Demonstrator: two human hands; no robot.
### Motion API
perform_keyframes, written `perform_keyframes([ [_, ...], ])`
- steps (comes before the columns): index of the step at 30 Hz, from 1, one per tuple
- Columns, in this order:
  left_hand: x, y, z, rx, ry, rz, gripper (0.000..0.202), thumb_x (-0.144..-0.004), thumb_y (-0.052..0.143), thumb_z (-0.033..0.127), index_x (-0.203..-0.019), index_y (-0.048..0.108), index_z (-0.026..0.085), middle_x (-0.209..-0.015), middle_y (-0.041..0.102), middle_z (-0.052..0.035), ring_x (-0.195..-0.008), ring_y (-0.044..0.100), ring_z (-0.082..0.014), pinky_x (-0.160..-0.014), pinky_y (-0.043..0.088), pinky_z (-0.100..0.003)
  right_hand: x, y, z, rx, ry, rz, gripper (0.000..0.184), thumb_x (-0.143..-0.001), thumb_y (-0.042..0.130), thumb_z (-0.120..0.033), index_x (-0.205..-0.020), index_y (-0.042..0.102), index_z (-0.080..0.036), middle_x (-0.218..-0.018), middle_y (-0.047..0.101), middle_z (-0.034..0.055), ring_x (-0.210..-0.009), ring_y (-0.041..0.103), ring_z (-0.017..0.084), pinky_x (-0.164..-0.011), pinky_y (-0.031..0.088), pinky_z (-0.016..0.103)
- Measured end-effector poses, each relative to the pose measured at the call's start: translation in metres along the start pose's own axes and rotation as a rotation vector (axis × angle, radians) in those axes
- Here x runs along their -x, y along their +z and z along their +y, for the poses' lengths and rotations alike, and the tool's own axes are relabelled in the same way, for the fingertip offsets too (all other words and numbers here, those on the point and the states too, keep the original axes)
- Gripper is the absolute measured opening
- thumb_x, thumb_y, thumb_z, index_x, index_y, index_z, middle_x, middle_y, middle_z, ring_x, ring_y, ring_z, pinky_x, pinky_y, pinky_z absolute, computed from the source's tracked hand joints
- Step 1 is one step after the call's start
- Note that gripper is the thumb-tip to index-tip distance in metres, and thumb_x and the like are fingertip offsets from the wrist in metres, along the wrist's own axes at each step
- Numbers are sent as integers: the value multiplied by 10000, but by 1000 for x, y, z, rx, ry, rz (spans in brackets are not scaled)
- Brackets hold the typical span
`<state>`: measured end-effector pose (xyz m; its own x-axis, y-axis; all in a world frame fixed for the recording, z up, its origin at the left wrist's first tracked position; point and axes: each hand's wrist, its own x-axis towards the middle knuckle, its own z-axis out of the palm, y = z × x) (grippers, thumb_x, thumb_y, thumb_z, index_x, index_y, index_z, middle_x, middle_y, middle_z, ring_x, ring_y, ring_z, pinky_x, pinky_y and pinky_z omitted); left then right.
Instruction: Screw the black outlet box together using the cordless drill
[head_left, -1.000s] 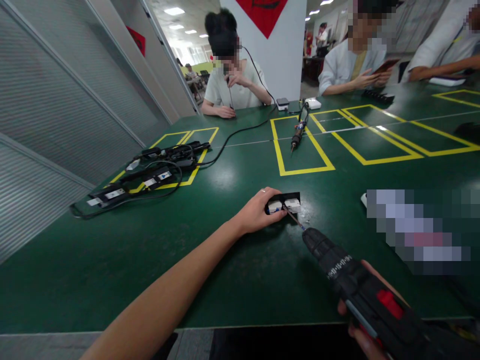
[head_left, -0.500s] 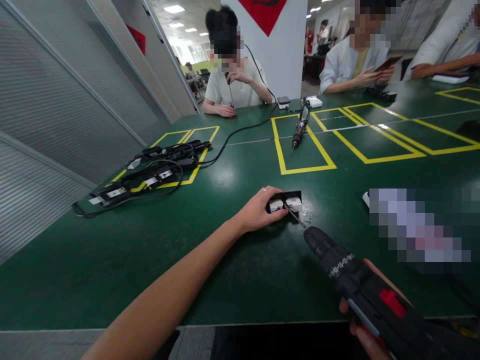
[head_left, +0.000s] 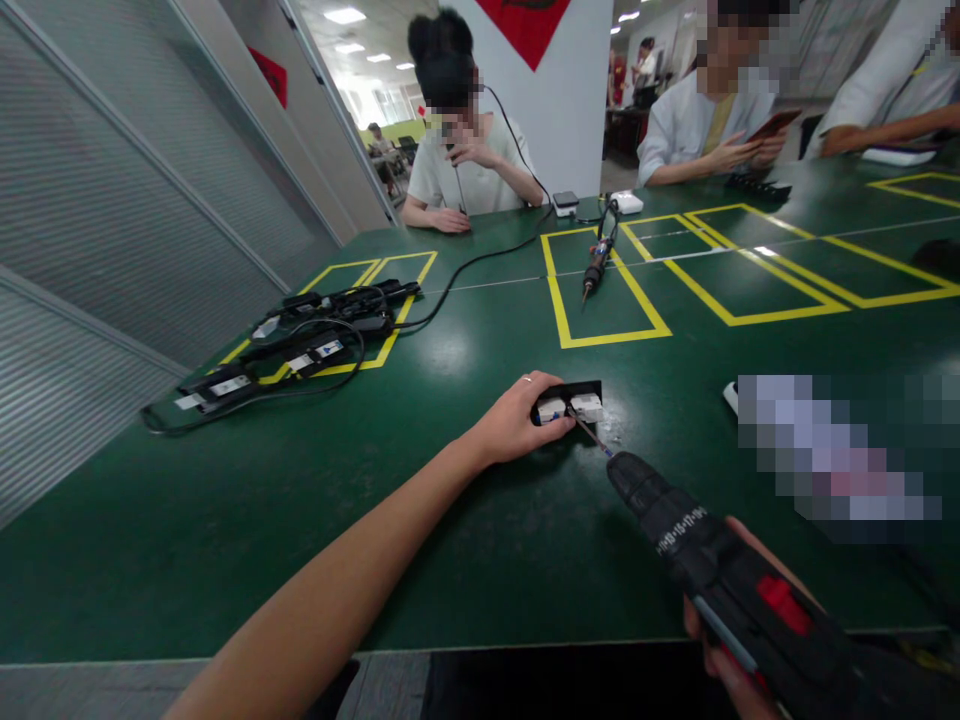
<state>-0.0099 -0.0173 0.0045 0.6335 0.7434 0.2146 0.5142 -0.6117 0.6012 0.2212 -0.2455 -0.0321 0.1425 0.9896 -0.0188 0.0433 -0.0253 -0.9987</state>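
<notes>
My left hand is closed around the left end of a small black box with white labels, holding it against the green table. In my right hand is a black cordless drill with a red switch, pointing up and to the left. Its long thin bit reaches the box's near side between the two labels, close to my left thumb. The exact spot where the tip meets the box is too small to make out. Much of my right hand is hidden behind the drill body.
Black power adapters with cables lie in a heap on the left. An electric screwdriver rests inside a yellow taped rectangle ahead. A blurred-out object lies on the right. Across the green table sit other people.
Almost nothing differs. The view has shifted very slightly; both hands, the box and the drill keep their places relative to each other.
</notes>
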Motion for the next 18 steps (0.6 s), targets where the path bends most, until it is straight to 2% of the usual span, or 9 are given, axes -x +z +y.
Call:
perform_keyframes([
  [2, 0, 0, 0, 4, -1, -3, 414, -826, 566, 455, -1143, 518, 193, -1110, 568, -96, -1022, 543, -236, -892, 459, -390, -1, 1, 7, -1, 0, 18, 601, -907, 562, -270, -1439, 302, -376, -715, 696, 22, -481, 661, 205, -388, 564, 321],
  [5, 0, 0, 0, 11, 4, -3, 413, -826, 567, 458, -1140, 519, 194, -1104, 568, -94, -1021, 543, -237, -894, 458, -396, -1, 1, 13, 5, -23, 38, 701, -852, 613, -235, -1435, 280, -439, -754, 705, 15, -517, 675, 222, -394, 567, 319],
  [10, 0, 0, 0, 3, 8, 3, 408, -823, 573, 453, -1138, 516, 199, -1085, 570, -87, -1013, 544, -235, -898, 457, -398, -2, 2, 11, 17, -49, 38, 827, -778, 694, -211, -1445, 259, -435, -694, 674, -11, -418, 606, 200, -354, 533, 322],
  [13, 0, 0, 0, 5, 12, 6, 407, -820, 577, 453, -1134, 517, 201, -1092, 569, -85, -1020, 544, -235, -901, 455, -399, -3, 3, 3, 22, -50, 15, 716, -817, 677, -257, -1423, 318, -384, -706, 663, -12, -425, 588, 165, -374, 521, 291],
  [16, 0, 0, -1, 10, -1, -1, 409, -821, 572, 458, -1139, 516, 207, -1098, 567, -84, -1029, 543, -239, -901, 457, -405, -1, 2, -8, 31, -47, -26, 426, -894, 606, -325, -1297, 488, -247, -759, 647, -4, -482, 574, 121, -445, 524, 264],
  [18, 0, 0, -1, 11, -3, 0, 414, -819, 572, 459, -1144, 517, 209, -1101, 567, -85, -1029, 542, -242, -903, 457, -408, 1, 0, -17, 42, -43, -46, 283, -929, 562, -330, -1180, 568, -200, -877, 656, 26, -607, 613, 126, -533, 548, 276],
])
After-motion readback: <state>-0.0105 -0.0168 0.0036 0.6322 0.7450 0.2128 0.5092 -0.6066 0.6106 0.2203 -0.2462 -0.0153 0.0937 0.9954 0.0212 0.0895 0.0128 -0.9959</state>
